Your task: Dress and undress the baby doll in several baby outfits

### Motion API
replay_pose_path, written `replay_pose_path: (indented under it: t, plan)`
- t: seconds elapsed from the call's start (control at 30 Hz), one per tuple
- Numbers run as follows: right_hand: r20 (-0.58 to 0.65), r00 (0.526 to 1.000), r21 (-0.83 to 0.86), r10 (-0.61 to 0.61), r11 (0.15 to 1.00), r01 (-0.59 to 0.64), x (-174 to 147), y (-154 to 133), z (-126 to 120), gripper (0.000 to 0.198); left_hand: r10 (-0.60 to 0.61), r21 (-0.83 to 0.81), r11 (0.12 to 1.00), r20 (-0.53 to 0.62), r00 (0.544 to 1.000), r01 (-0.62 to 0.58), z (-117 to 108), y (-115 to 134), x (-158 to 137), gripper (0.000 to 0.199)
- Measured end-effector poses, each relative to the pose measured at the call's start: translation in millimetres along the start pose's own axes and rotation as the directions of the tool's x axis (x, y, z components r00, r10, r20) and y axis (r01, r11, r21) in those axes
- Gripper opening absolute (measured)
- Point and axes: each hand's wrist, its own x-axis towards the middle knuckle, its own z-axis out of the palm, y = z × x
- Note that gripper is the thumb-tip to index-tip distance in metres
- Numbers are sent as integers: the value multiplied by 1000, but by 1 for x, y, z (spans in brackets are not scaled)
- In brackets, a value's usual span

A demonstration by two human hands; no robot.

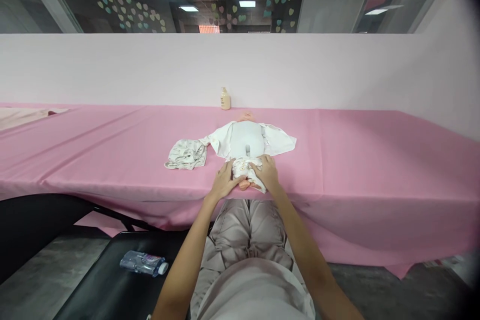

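A baby doll (246, 136) lies on its back on a pink-covered table, its head toward the wall. Spread out beneath its pale torso is a small white shirt (279, 139). White printed baby pants (245, 166) are bunched around the doll's lower body, and a bare foot (244, 185) shows below them. My left hand (224, 180) grips the left edge of the pants, its thumb near the foot. On the opposite edge, my right hand (267, 172) grips the cloth, with its thumb across the front. Some fingertips are hidden by the fabric.
A folded patterned garment (186, 154) lies left of the doll. Behind stands a cream pump bottle (225, 99) against the wall. The pink tablecloth (375, 160) hangs over the near edge. A clear plastic bottle (144, 263) rests on a black chair (108, 290) at my left.
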Motion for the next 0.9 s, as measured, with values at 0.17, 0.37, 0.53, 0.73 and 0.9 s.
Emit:
replay_pose_path:
  t: [0.17, 0.37, 0.53, 0.73, 0.9]
  plan:
    - [74, 991, 139, -108, 985, 97, -16, 15, -7, 40, 18, -95, 995, 163, 986, -3, -14, 1, -5, 101]
    - [229, 953, 198, -197, 968, 153, -20, 26, -20, 86, 57, -81, 996, 106, 993, -48, -12, 3, -9, 113]
    - [367, 904, 211, -221, 966, 151, -21, 22, -32, 118, 84, -208, 975, 2, 996, -82, -6, 1, -13, 104]
    - [138, 981, 175, -139, 978, 114, -34, 20, -16, 92, 117, -381, 913, -100, 988, -147, 2, 0, -18, 90]
    - [-26, 999, 296, -26, 955, 32, -58, 14, -8, 54, 60, -332, 941, -40, 997, -70, 3, 9, -25, 89]
